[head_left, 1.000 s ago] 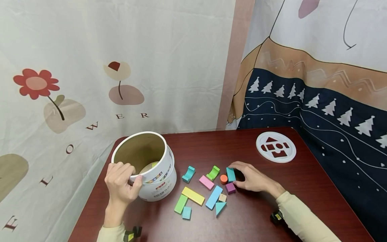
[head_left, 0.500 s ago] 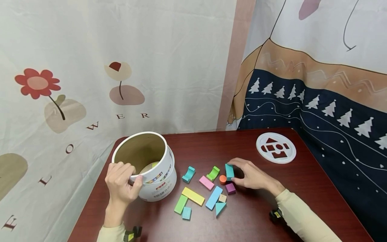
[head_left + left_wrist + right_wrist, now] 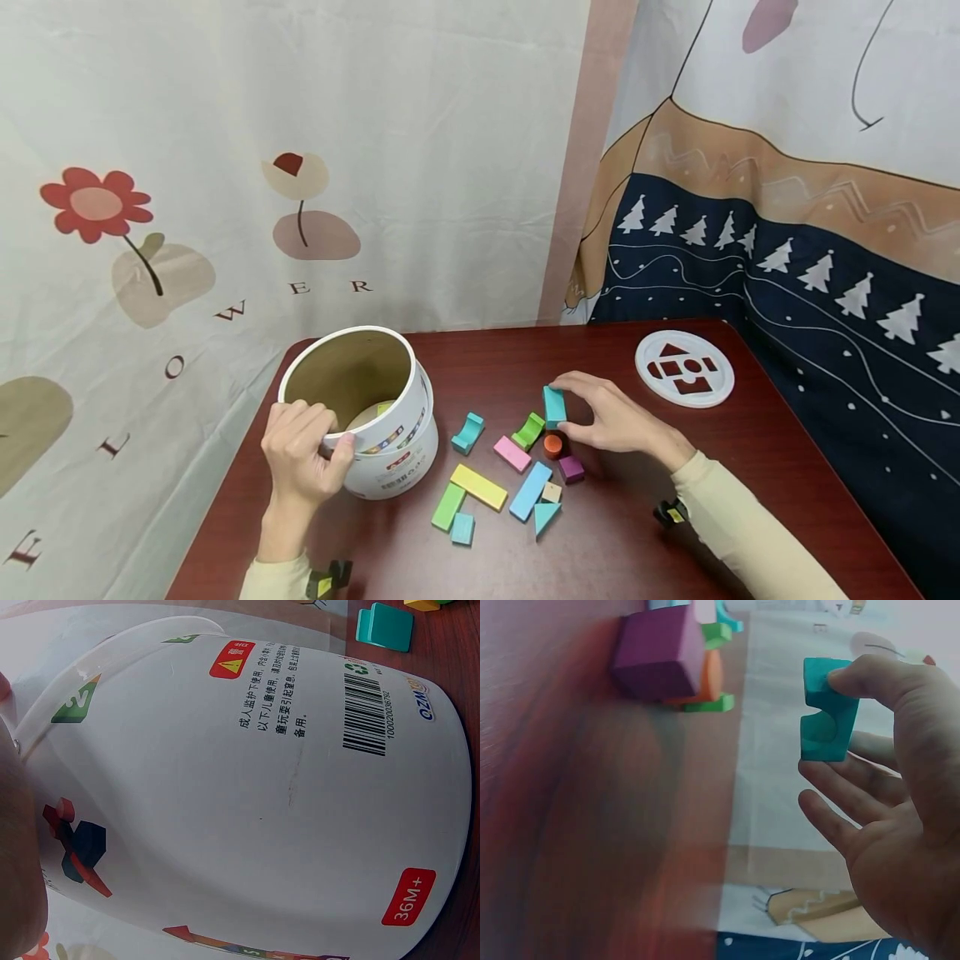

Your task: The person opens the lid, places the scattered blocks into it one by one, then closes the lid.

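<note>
My left hand [image 3: 303, 454] grips the rim of a white bucket [image 3: 393, 468], thumb outside, and the bucket leans toward me. A bit of yellow shows inside it. In the left wrist view the bucket's printed side [image 3: 262, 795] fills most of the frame. My right hand [image 3: 626, 418] pinches a teal arch block [image 3: 554, 407] between thumb and fingers. The right wrist view shows the notch in this teal block [image 3: 829, 712] and the table below it. Just under it in the head view are an orange cylinder [image 3: 552, 447] and a purple cube [image 3: 572, 469].
Several loose blocks lie mid-table, among them a yellow bar [image 3: 478, 487], a blue bar [image 3: 531, 492], a pink block [image 3: 513, 453], a green arch [image 3: 528, 431] and another teal arch [image 3: 468, 433]. A white lid with cut-out shapes [image 3: 651, 392] lies at the back right.
My right hand has raised the teal arch block from beside the orange cylinder and carried it up and leftward. The left hand and bucket stay nearly still.
</note>
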`<state>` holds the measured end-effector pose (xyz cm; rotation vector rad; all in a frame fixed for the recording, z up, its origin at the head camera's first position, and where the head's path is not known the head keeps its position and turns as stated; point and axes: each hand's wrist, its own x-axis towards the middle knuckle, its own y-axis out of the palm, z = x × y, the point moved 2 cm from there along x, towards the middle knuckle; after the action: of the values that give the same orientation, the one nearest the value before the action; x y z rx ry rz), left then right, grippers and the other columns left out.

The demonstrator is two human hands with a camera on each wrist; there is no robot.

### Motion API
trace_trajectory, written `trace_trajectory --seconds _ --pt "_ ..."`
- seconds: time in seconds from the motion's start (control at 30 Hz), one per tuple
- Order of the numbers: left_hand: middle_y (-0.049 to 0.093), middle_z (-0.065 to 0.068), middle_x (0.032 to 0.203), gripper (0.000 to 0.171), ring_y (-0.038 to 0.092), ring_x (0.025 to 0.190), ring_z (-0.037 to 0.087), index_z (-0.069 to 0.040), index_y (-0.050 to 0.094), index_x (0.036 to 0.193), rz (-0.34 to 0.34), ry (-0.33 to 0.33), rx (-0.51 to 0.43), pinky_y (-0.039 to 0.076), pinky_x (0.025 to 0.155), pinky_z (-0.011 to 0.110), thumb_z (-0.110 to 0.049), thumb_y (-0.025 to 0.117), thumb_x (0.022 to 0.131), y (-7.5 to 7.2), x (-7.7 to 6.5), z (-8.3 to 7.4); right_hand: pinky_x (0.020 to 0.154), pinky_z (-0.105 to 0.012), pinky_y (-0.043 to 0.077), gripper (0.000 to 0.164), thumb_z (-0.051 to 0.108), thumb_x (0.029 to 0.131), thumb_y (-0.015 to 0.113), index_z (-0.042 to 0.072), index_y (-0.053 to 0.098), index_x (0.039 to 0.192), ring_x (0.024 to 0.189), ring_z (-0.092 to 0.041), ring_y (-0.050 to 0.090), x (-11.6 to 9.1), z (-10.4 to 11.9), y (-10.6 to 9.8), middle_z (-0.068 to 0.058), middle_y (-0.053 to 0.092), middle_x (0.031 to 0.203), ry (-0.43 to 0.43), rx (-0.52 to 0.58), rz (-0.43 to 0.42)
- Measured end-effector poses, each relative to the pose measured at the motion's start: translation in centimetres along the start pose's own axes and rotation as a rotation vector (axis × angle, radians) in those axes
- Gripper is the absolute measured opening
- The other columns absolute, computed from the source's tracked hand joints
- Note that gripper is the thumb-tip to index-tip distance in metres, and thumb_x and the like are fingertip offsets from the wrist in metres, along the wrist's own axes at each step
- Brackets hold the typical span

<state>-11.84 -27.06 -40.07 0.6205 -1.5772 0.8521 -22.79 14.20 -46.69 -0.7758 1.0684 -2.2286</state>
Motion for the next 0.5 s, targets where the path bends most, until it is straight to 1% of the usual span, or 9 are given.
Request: trace_trajectory --seconds 0.17,0.37,0.5 --pt "0.027 -0.003 0.047 0.029 0.020 0.047 0.016 -0.012 0.036 0.050 0.000 0.002 0.002 0.022 0.053 0.042 -0.029 0.051 0.068 0.0 0.0 0.0 0.096 -0.041 0.055 0.061 0.026 0.084 0.080 0.009 0.060 0.139 0.116 -0.018 0.058 1.3 1.1 -0.5 -0.002 0.059 0.136 -0.050 0.021 -0.036" --pt "0.027 -0.004 0.048 0.029 0.021 0.047 0.016 -0.012 0.036 0.050 0.000 0.003 0.002 0.022 0.053 0.042 -0.029 0.051 0.069 0.0 0.1 0.0 0.092 -0.040 0.057 0.061 0.025 0.085 0.079 0.007 0.059 0.139 0.114 -0.019 0.058 3.2 2.5 -1.3 -0.004 0.060 0.135 -0.123 0.046 -0.072" --pt "0.027 -0.004 0.048 0.029 0.021 0.046 0.016 -0.012 0.036 0.050 -0.002 0.003 -0.001 0.022 0.053 0.042 -0.029 0.051 0.068 0.0 0.1 0.0 0.092 -0.040 0.056 0.061 0.026 0.084 0.080 0.007 0.060 0.139 0.113 -0.013 0.056 4.4 3.5 -1.9 -0.003 0.060 0.134 -0.162 0.044 -0.103"
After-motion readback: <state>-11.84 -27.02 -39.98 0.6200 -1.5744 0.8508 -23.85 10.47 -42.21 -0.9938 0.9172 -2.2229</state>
